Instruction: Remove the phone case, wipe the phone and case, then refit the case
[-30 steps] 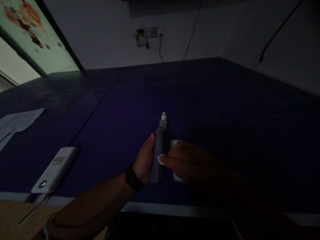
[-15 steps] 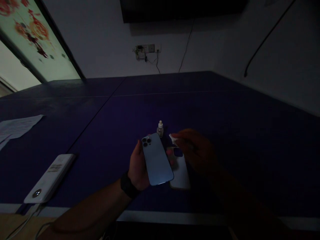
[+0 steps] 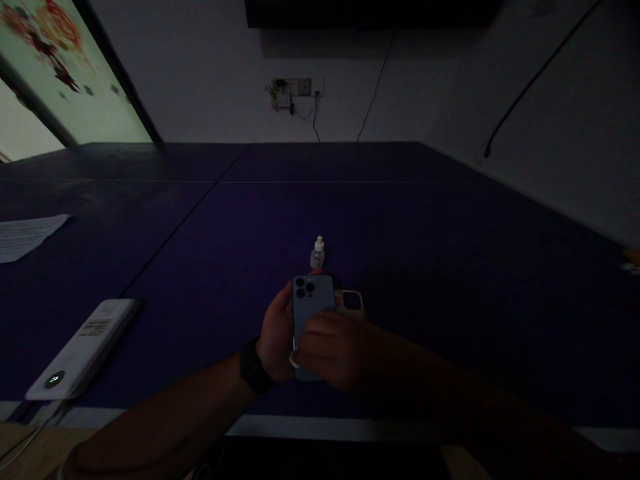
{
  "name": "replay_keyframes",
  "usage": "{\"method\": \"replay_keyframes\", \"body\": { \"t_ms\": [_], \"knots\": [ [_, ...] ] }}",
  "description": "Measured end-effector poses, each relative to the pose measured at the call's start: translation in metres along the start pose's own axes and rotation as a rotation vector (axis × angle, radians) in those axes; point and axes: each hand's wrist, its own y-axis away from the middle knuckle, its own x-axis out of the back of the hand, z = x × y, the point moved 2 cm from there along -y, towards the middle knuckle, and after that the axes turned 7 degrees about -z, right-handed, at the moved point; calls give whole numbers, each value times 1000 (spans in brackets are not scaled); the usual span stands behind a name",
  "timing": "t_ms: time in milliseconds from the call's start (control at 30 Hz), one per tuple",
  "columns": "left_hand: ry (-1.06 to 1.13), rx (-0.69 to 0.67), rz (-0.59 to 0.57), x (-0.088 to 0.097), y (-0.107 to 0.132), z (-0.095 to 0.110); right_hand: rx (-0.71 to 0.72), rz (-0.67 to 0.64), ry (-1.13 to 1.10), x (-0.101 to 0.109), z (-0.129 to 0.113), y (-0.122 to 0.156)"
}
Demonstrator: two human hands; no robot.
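Observation:
A light blue smartphone lies back side up in my left hand, whose fingers wrap round its left edge. My right hand is closed over the phone's lower back, pinching a small white wipe near the lower left edge. Most of the wipe is hidden under the fingers. A pale phone case with a camera cutout rests on the table to the right, partly covered by the phone and my right hand. Just beyond the phone stands a small dropper bottle with a white top.
The dark blue table stretches to the wall. At the left lie a white power bank with cables at its near end and printed sheets of paper. Wall sockets and a dark screen are at the back.
My right hand has moved left and down with the white wipe, from above the case onto the phone's back. The phone has turned more upright in my left hand.

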Motion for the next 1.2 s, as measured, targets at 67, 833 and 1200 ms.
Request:
{"method": "replay_keyframes", "body": {
  "t_ms": [67, 833, 1200],
  "knots": [
    [-15, 29, -9, 0, 1, 0, 21, -16, -2, 1, 3, 0],
    [-73, -6, -37, -12, 5, 0, 111, -223, -79, 7, -10, 4],
    [32, 17, -34, -7, 3, -2, 48, -214, -102, 10, -1, 28]
  ]
}}
